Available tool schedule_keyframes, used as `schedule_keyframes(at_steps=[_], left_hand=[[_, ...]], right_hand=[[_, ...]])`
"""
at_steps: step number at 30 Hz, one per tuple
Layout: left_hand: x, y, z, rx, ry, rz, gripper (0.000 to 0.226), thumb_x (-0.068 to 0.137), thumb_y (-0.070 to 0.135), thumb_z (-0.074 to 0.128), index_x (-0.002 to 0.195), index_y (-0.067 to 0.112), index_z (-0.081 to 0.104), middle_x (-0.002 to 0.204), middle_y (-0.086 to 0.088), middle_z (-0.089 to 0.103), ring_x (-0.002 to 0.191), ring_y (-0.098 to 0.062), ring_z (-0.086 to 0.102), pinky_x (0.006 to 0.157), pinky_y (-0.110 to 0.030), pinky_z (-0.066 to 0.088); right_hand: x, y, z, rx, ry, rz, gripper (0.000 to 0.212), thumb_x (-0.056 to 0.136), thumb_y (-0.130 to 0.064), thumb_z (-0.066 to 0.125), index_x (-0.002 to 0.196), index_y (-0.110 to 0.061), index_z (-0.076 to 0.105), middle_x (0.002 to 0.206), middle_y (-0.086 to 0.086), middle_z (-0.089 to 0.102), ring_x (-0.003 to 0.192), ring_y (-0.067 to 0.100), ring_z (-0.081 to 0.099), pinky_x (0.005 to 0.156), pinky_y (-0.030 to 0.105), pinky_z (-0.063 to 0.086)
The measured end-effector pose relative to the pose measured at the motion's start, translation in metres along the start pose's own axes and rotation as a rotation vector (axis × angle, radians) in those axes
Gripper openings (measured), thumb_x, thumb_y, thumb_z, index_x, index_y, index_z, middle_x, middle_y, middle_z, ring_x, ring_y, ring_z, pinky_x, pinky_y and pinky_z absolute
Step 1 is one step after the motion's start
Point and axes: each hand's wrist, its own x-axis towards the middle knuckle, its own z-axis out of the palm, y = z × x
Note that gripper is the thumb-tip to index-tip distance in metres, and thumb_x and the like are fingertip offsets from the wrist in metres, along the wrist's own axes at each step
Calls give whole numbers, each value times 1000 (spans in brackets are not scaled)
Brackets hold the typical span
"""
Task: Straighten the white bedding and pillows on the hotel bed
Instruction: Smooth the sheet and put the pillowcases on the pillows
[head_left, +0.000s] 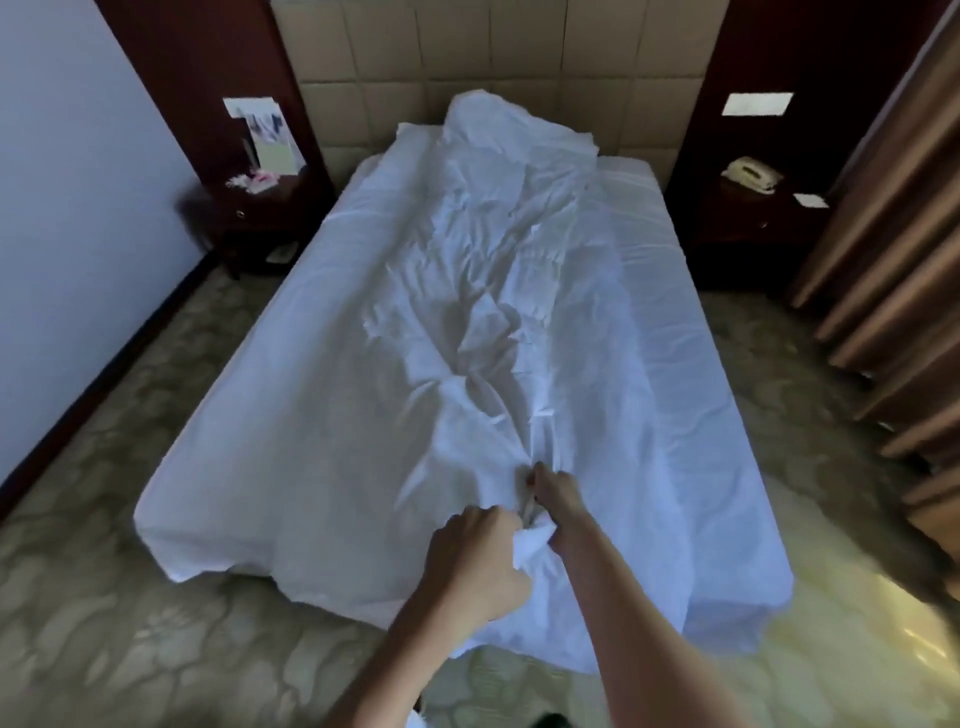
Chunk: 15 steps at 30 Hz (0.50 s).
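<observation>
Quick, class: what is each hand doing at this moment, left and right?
Left hand: fingers curled, gripping a bunch of the white duvet at the foot of the bed.
Right hand: fingers curled, gripping the same duvet just beyond.

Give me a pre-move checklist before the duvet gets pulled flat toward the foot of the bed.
1. Left hand grips the duvet at the foot edge: ok.
2. Right hand grips the fabric just beyond it: ok.
3. Hands spread wide for an even pull: not ok, they sit close together.
4. Duvet smooth: not ok, creased along the centre.
5. Duvet centred: not ok, mattress sheet bare on the right.
6. Pillows straight: cannot tell, bunched at the headboard.
</observation>
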Motion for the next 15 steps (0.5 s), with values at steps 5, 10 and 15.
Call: schedule_keyframes(at_steps=[5,10,15], left_hand=[[-16,36,-15,-782,489,167,32,63,6,64,57,13,33,57,12,28,55,-9,26,48,-26,23],[-15,75,52,-495,195,57,20,65,15,59,58,10,41,56,1,42,56,-19,40,48,-28,26],[-54,86,127,-136,-73,-33,8,75,9,55,81,14,57,103,-19,65,100,-39,61,68,-30,40]], right_hand=[[-49,-98,-46,250,-6,-516,11,73,-17,53,70,-8,48,69,7,34,65,22,32,56,37,27],[-28,-28,-117,54,184,-291,24,84,-17,50,63,-5,56,60,6,49,64,21,47,54,30,37],[-13,74,-146,-201,143,31,21,88,-8,46,79,0,64,82,17,61,68,27,54,55,31,39]])
